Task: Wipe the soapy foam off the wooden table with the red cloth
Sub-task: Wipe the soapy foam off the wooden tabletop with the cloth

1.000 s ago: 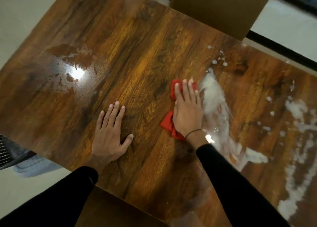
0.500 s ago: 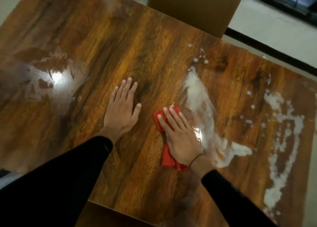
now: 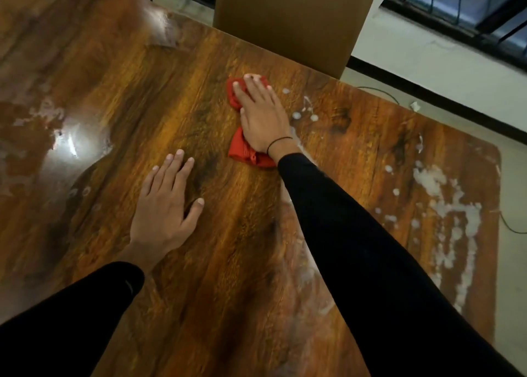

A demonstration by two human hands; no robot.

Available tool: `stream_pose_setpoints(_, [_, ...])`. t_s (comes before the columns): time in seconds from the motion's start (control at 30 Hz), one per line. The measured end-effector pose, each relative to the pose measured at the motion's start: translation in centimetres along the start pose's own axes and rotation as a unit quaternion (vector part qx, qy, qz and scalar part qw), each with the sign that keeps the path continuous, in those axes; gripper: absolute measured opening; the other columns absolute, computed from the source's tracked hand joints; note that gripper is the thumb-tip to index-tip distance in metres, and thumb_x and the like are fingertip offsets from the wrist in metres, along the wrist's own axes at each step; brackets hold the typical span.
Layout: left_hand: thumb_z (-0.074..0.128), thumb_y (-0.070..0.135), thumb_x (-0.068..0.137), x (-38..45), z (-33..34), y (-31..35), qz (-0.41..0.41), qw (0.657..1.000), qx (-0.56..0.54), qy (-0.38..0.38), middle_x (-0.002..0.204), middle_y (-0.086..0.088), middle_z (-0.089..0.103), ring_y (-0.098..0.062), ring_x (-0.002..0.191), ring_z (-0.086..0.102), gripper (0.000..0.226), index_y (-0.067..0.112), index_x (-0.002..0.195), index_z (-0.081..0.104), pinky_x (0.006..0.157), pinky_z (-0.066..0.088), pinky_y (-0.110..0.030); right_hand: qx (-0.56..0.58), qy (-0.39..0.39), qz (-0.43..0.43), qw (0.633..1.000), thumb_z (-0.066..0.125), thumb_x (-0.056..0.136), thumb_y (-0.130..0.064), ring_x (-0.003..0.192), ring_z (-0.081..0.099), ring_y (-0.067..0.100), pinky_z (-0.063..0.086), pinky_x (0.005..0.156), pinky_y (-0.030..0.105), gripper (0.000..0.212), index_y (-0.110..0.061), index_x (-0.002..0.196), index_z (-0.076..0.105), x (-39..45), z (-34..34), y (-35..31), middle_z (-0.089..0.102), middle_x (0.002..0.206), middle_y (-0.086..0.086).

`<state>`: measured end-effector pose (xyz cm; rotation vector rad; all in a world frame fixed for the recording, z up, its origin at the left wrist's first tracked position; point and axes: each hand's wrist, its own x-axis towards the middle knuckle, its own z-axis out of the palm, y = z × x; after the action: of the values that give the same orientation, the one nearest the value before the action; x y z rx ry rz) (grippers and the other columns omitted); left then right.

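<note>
Pressing cloth [image 3: 247, 155] flat under our right hand [image 3: 261, 114], fingers spread (more wiping area); left hand [image 3: 165, 205] open on table [image 3: 199, 305], bracing; foam [image 3: 447, 205] remains.

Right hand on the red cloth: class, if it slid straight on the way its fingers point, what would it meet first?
Probably nothing but bare wooden table: the right hand, flat on the red cloth, points towards the far edge, left of the chair.

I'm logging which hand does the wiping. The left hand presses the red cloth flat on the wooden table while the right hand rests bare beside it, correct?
Not quite: the hands are swapped. In the head view the right hand presses the red cloth flat on the wooden table, while the left hand rests bare beside it.
</note>
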<state>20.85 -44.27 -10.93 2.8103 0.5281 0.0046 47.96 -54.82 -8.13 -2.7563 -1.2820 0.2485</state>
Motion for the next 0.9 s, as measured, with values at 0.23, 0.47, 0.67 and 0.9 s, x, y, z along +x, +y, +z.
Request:
stream_pose_setpoints(0.23, [0.041, 0.054, 0.108, 0.0, -0.5, 0.2, 0.005, 1.000, -0.008, -0.001, 0.185, -0.009, 0.013, -0.027, 0.172, 0.009, 0.079, 0.016, 0.176, 0.024, 0.139, 0.009, -0.053, 0.040, 0.096, 0.320, 0.942, 0.036, 0.116, -0.035, 0.174, 0.006, 0.037, 0.009, 0.141, 0.055, 0.068, -0.014, 0.179, 0.020, -0.3, 0.7, 2.2, 0.014, 0.186, 0.018])
stream_pose_setpoints(0.47, [0.040, 0.055, 0.107, 0.2, -0.5, 0.1, 0.014, 1.000, 0.008, -0.003, 0.186, -0.010, 0.012, -0.029, 0.173, 0.009, 0.077, 0.025, 0.176, 0.025, 0.138, 0.013, -0.055, 0.030, 0.116, 0.333, 0.935, 0.041, 0.113, -0.034, 0.173, 0.014, 0.039, 0.012, 0.141, 0.056, 0.069, -0.013, 0.177, 0.026, -4.9, 2.0, -0.2, 0.019, 0.185, 0.020])
stream_pose_setpoints(0.67, [0.043, 0.055, 0.106, 0.2, -0.4, 0.2, 0.009, 1.000, 0.008, 0.004, 0.185, -0.008, 0.013, -0.028, 0.173, 0.010, 0.077, 0.026, 0.176, 0.026, 0.138, 0.013, -0.053, 0.001, 0.067, 0.076, 0.995, 0.034, 0.114, -0.031, 0.174, 0.015, 0.033, 0.018, 0.141, 0.052, 0.066, -0.018, 0.178, 0.024, -8.7, 2.6, -3.4, 0.017, 0.186, 0.014])
stream_pose_setpoints(0.9, [0.046, 0.053, 0.104, 0.2, -0.4, 0.2, 0.008, 1.000, 0.000, 0.012, 0.186, -0.007, 0.013, -0.026, 0.172, 0.010, 0.078, 0.026, 0.175, 0.027, 0.138, 0.011, -0.050, -0.003, 0.060, 0.186, 0.981, 0.024, 0.111, -0.033, 0.174, 0.011, 0.031, 0.017, 0.141, 0.055, 0.070, -0.017, 0.179, 0.020, -16.0, 3.2, -3.7, 0.013, 0.187, 0.012])
